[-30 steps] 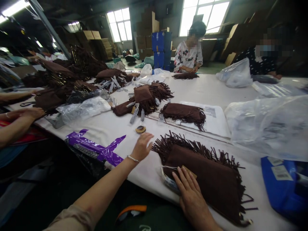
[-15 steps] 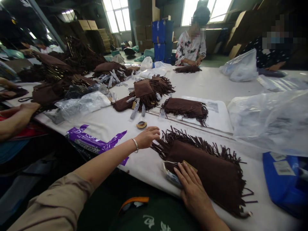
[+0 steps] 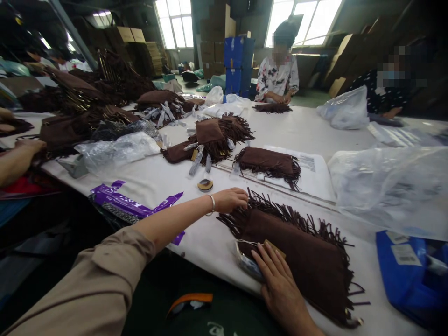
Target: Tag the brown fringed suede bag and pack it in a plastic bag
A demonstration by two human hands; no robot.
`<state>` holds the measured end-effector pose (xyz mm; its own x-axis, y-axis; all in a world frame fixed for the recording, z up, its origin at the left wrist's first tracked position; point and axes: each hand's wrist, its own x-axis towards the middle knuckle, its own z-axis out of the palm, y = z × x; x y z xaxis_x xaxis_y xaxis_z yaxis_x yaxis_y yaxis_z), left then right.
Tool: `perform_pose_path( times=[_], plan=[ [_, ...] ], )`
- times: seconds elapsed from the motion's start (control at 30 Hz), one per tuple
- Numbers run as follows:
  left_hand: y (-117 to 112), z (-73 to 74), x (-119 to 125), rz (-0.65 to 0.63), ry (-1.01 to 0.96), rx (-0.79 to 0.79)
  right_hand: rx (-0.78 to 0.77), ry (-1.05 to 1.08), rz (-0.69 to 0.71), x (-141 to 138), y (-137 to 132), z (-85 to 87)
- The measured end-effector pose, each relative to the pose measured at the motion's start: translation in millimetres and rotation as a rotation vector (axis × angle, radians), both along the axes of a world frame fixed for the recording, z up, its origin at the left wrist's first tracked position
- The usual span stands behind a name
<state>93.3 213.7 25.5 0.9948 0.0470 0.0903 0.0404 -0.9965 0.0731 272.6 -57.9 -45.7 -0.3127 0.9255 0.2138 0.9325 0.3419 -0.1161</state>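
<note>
A dark brown fringed bag point(image 3: 297, 252) lies flat on the white-covered table in front of me. My right hand point(image 3: 280, 280) rests flat on its near left part, fingers stretched out, partly covering a tan tag point(image 3: 275, 249). Beside those fingers lies a clear-wrapped item point(image 3: 247, 261) with a pale cord. My left hand point(image 3: 231, 200), with a bracelet at the wrist, is at the bag's far left corner. Its fingers are bent and close together on the fringe strands; the fingertips are partly hidden.
Another folded fringed bag point(image 3: 268, 161) lies on white packaging beyond. Several more brown bags point(image 3: 210, 135) are piled to its left. A purple-printed plastic bag point(image 3: 122, 200), a small round object point(image 3: 205, 185), clear plastic point(image 3: 388, 186) and a blue package point(image 3: 402, 266) lie around. Co-workers sit across.
My left hand has moved right, from beside the bag onto its fringe at the far left corner. My right hand stays flat on the bag. The view has shifted slightly.
</note>
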Motion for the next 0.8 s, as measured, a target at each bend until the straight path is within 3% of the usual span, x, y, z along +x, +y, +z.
perform_pose_path(
  times=[0.07,0.13,0.3,0.4,0.5,0.57,0.7,0.8],
  plan=[
    [-0.9,-8.2,19.6,-0.083,0.047,-0.043,-0.001,-0.005,0.002,0.0,0.8,-0.5],
    [8.5,-12.9,23.2,-0.088,0.098,-0.054,-0.002,-0.011,0.005,0.0,0.9,-1.0],
    [31.3,3.2,-20.1,0.074,0.099,-0.027,-0.007,-0.007,-0.002,-0.2,-1.3,-1.1],
    [10.4,3.8,-18.9,0.051,0.055,-0.059,-0.019,0.002,-0.003,0.1,-1.4,0.9],
    [-14.6,-10.4,0.9,-0.103,0.082,-0.113,-0.039,0.011,-0.003,0.6,-0.3,3.1],
    [-16.9,-15.7,2.6,-0.103,0.113,-0.107,-0.044,0.009,0.001,1.0,0.2,4.0],
    [-4.2,-1.9,-41.3,0.087,0.074,-0.054,-0.019,0.006,0.014,1.2,0.0,3.2],
    [-25.9,7.2,-81.9,0.450,-0.149,-0.191,0.036,-0.007,0.003,-0.2,1.3,0.2]
  ],
)
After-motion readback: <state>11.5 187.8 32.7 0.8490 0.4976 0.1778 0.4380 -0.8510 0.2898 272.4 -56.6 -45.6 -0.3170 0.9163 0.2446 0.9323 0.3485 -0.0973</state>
